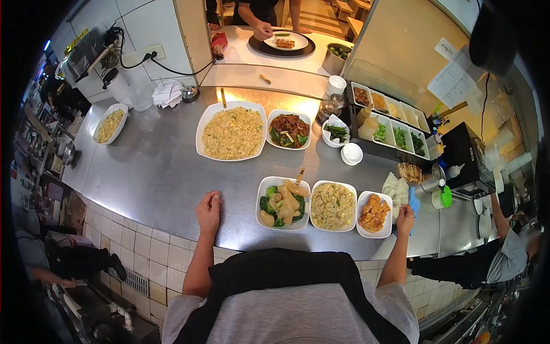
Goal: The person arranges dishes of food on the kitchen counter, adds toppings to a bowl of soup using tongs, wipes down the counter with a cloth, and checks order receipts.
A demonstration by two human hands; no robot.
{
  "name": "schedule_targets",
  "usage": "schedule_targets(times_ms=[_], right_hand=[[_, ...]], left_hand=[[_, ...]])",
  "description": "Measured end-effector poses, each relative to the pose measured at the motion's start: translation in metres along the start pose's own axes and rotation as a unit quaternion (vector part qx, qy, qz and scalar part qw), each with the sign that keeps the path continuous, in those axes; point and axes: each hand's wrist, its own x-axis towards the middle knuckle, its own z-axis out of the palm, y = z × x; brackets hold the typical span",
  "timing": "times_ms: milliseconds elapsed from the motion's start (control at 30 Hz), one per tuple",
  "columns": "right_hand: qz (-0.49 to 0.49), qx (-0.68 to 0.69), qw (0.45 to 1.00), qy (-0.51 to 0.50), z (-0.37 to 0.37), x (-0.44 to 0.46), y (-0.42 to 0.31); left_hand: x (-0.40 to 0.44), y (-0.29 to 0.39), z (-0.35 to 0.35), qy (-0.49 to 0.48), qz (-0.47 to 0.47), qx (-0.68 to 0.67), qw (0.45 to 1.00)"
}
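While the left hand (208,212) curls loosely closed, the right hand (405,220) bends, its grip impossible to tell, beside a white dish (374,234) running lengthwise front to back.

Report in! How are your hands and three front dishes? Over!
Left hand curled, nothing visibly held. Right hand beside white cloth, contact unclear. Broccoli dish, front rice dish, orange-food dish lined up, filled. Cloth might get in the way.

White bowls (286,227) on steel counter (154,160)
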Motion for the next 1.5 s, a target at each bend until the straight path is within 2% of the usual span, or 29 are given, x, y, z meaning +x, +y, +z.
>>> schedule_targets(times_ms=[233,333,533,633,733,833,933,1033,1167,1233,1333,1467,1500], right_hand=[[0.027,-0.02,0.999,0.032,-0.003,-0.008,-0.019],[0.043,-0.016,0.998,0.046,-0.005,-0.012,-0.029],[0.029,-0.009,0.995,0.096,-0.005,-0.019,-0.041],[0.069,0.004,0.991,0.115,-0.002,-0.023,-0.047],[0.035,-0.005,0.991,0.127,-0.002,-0.026,-0.05],[0.0,0.006,0.997,0.074,-0.005,-0.027,-0.036],[0.003,0.066,0.998,0.005,-0.022,-0.03,-0.044],[-0.02,0.082,0.996,-0.007,-0.024,-0.039,-0.05],[-0.008,0.088,0.996,-0.033,-0.032,-0.041,-0.056],[0.006,0.093,0.995,-0.047,-0.034,-0.041,-0.057],[-0.001,0.052,0.996,-0.068,-0.037,-0.03,-0.05],[0.0,0.082,0.996,0.021,-0.053,-0.012,-0.047],[0.033,0.162,0.986,0.03,-0.06,-0.009,-0.049]], left_hand=[[0.001,-0.003,0.0,0.003,0.015,0.017,1.0],[0.002,-0.002,0.0,-0.004,-0.025,-0.033,0.999],[0.005,-0.008,0.001,-0.01,-0.025,-0.042,0.999],[0.004,-0.004,0.001,-0.01,-0.029,-0.046,0.999],[0.005,0.006,-0.002,-0.008,-0.053,-0.149,0.987],[0.021,0.043,0.003,-0.017,-0.063,-0.162,0.985],[0.062,0.101,0.031,-0.09,-0.005,-0.197,0.976],[0.122,0.138,0.081,-0.173,0.029,-0.277,0.945],[0.2,0.186,0.151,-0.229,-0.052,-0.362,0.902],[0.246,0.19,0.189,-0.231,-0.111,-0.364,0.895],[0.283,0.205,0.227,-0.19,-0.139,-0.368,0.899],[0.307,0.222,0.251,-0.17,-0.167,-0.422,0.875],[0.314,0.22,0.258,-0.152,-0.181,-0.436,0.868]])
